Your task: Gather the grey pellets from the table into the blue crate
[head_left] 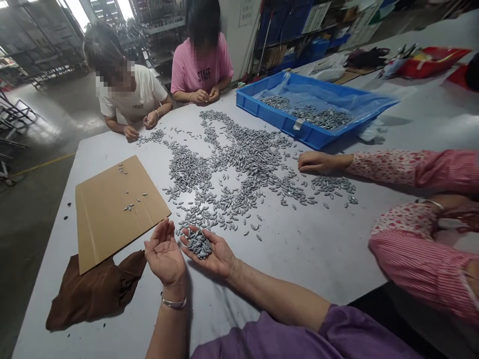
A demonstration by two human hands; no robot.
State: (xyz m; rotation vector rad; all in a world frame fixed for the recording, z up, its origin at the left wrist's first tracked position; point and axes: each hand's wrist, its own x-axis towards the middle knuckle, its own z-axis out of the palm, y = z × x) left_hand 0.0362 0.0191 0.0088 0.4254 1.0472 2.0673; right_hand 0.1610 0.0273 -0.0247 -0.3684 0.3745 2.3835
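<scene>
A heap of small grey, pointed oval pieces (199,244) rests in the palm of my right hand (220,259), which is cupped upward around it. Just to its left, my left hand (166,257) is palm up with nothing in it, its fingers slightly curled and near the right hand's fingertips. Beyond both hands, a wide spread of the same grey pieces (258,149) covers the middle of the white table (299,249). To the left of my left hand lies a flat cardboard sheet (108,214) with several loose pieces on it.
Brown cloth (97,294) lies partly under the cardboard. A blue tray (277,119), lined with plastic, holds more grey pieces. Two people sit across the table, handling pieces. At right, another person's hand (318,162) touches the spread. A red basket (430,62) stands farther back.
</scene>
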